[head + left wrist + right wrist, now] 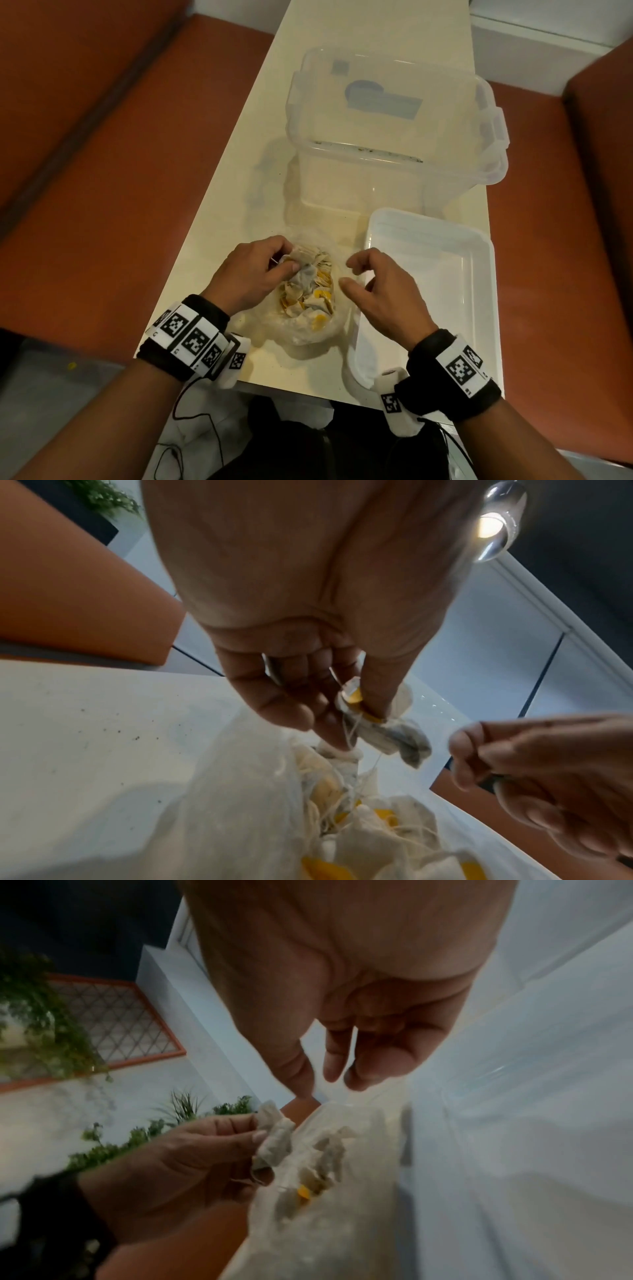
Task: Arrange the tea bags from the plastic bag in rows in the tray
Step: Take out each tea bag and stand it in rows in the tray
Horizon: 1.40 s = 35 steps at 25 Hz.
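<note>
A clear plastic bag (310, 330) full of pale tea bags with yellow tags lies open on the cream table, just left of the white tray (493, 274), which holds nothing. My left hand (287, 265) pinches one crumpled tea bag (303, 274) at the bag's mouth. In the left wrist view the thumb and fingers of that hand (356, 723) hold this tea bag (400, 739) by its tag end, strings trailing into the heap. My right hand (349, 274) hovers at the bag's right edge with loosely curled fingers and nothing between thumb and fingers (322, 1085).
A large clear storage box (394, 137) with clip handles stands behind the bag and tray. The narrow table (212, 212) is flanked by orange-brown seating on both sides. Cables hang from my wristbands below the front edge.
</note>
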Available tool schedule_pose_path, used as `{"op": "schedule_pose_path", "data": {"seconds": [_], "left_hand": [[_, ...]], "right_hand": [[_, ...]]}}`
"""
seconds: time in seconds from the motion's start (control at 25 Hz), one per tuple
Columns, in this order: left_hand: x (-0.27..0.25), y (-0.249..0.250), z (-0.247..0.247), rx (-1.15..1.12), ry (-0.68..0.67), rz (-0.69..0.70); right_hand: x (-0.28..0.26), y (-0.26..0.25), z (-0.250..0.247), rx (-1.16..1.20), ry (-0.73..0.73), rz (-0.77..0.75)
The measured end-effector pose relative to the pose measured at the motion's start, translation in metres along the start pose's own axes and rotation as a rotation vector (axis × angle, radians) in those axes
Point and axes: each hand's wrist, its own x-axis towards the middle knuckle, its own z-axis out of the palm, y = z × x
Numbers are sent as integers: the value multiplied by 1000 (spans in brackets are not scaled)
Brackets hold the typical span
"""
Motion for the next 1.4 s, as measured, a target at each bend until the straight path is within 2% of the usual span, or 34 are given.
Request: {"op": "schedule_pose_path", "data": {"seconds": [0.08, 0.16, 0.24, 0.4, 0.48, 0.52, 0.6, 0.68, 0.72, 0.8, 0.96, 1.08, 1.2, 1.32, 1.4], "left_hand": [[-1, 6, 4, -41, -49, 55], [-2, 13, 9, -93, -74, 86], [-1, 15, 11, -191, -62, 68], [-2, 15, 11, -599, -105, 4], [-3, 12, 13, -634, -102, -43], [-3, 10, 13, -555, -72, -50], [-4, 6, 12, -132, -24, -14], [-7, 8, 12, 343, -98, 52], [-8, 8, 15, 479, -175, 87], [-9, 9, 22, 631, -284, 138], [-4, 10, 26, 661, -216, 152], [-3, 9, 17, 457, -157, 121], [-2, 2, 5, -115, -78, 40], [-5, 8, 2, -755, -38, -112], [-7, 16, 7, -992, -49, -238]], "right_hand": [[3, -10, 4, 138, -123, -46], [10, -13, 11, 107, -176, -97], [17, -11, 16, 93, -146, -107], [22, -6, 14, 237, -97, -23], [20, -4, 14, 300, -100, 9], [18, -2, 13, 345, -99, 29], [16, 2, 11, 440, -85, 71], [14, 9, 7, 486, -66, 102], [13, 12, 6, 487, -64, 111], [10, 15, 5, 469, -69, 119], [8, 14, 5, 461, -77, 118], [8, 11, 3, 495, -74, 120], [6, 5, 0, 525, -72, 122], [3, -1, -2, 544, -74, 115], [1, -5, -3, 551, -77, 116]]}}
